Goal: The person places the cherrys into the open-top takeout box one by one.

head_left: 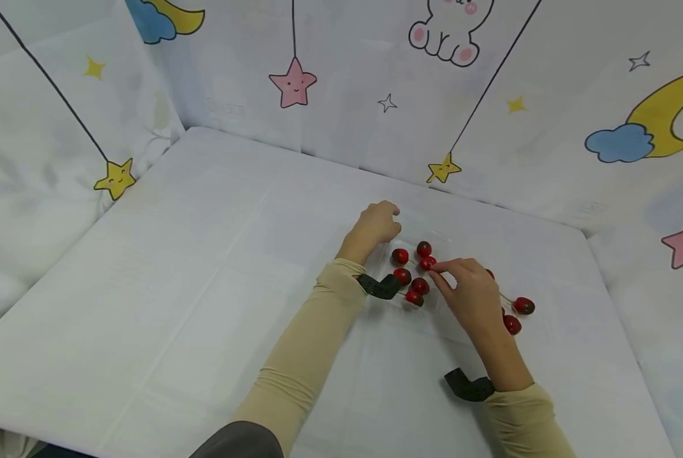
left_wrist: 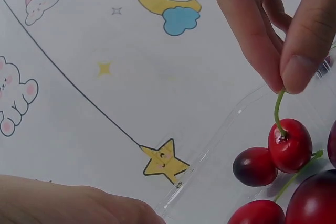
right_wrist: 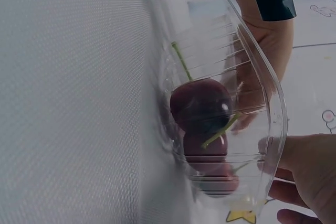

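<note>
A shallow clear plastic container (right_wrist: 281, 114) holds several dark red cherries with green stems. My right hand (head_left: 470, 292) pinches the stem of one cherry (left_wrist: 290, 145) between thumb and fingertips, above the container floor. That cherry overlaps a darker cherry (left_wrist: 255, 167) beside it in the left wrist view. At the container's far left side is my left hand (head_left: 374, 226), its fingers loosely bent right at the rim. Through the clear wall, the right wrist view shows the left hand behind the container and other cherries (right_wrist: 202, 103) inside it.
To the right of the right hand, loose cherries (head_left: 524, 306) lie on the white table (head_left: 175, 267), some partly hidden behind the hand. A white cloth wall (head_left: 353, 108) printed with stars and moons stands along the table's back edge. Dark straps (head_left: 378, 286) hang at both wrists.
</note>
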A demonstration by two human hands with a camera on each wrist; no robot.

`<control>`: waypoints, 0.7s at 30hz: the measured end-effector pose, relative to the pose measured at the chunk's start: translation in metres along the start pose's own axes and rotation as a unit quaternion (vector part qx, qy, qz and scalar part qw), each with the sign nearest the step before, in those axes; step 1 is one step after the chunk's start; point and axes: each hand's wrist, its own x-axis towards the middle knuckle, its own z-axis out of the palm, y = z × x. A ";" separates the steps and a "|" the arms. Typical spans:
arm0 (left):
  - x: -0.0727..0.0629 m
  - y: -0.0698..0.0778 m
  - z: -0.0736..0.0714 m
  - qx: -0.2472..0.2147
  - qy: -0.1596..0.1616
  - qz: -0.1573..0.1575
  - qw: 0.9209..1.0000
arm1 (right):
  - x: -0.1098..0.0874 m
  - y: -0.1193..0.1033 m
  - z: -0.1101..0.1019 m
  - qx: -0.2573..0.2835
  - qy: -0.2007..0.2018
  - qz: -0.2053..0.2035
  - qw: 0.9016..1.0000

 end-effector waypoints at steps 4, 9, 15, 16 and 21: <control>0.001 -0.001 0.000 0.003 0.003 0.000 1.000 | 0.001 0.000 0.002 -0.003 -0.008 -0.008 1.000; 0.000 -0.001 0.000 0.005 0.004 0.000 1.000 | 0.002 -0.001 0.002 0.004 -0.012 -0.016 1.000; 0.001 -0.002 0.000 0.003 0.003 0.001 1.000 | 0.003 -0.002 0.000 -0.001 -0.022 -0.025 0.999; 0.001 -0.002 0.000 0.003 0.002 0.002 1.000 | 0.003 -0.002 -0.001 -0.004 -0.019 -0.028 0.999; 0.003 -0.001 0.001 0.013 0.004 0.004 1.000 | 0.005 0.008 -0.021 -0.001 0.036 -0.016 0.999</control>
